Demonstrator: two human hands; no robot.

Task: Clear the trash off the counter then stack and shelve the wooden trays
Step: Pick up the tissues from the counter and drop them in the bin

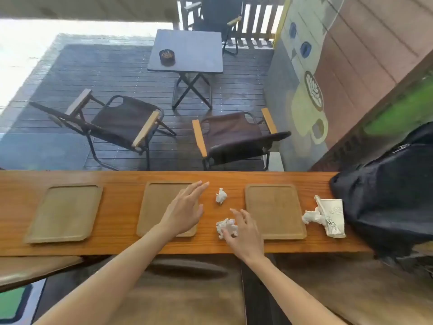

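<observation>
Three wooden trays lie flat in a row on the wooden counter (121,245): a left tray (64,213), a middle tray (155,207) and a right tray (274,211). Between the middle and right trays lie a small crumpled tissue (221,195) and a larger crumpled tissue (225,227). My right hand (243,235) touches the larger tissue with fingers spread over it. My left hand (185,209) hovers open over the middle tray's right side, fingertips near the small tissue. A flattened paper cup (332,218) and another tissue wad (311,216) lie right of the right tray.
A black backpack (389,193) sits on the counter's right end, touching the paper cup. Beyond the counter is a deck with two folding chairs (232,137) and a small table (187,50) with an ashtray. A lower surface (35,268) lies under the counter at left.
</observation>
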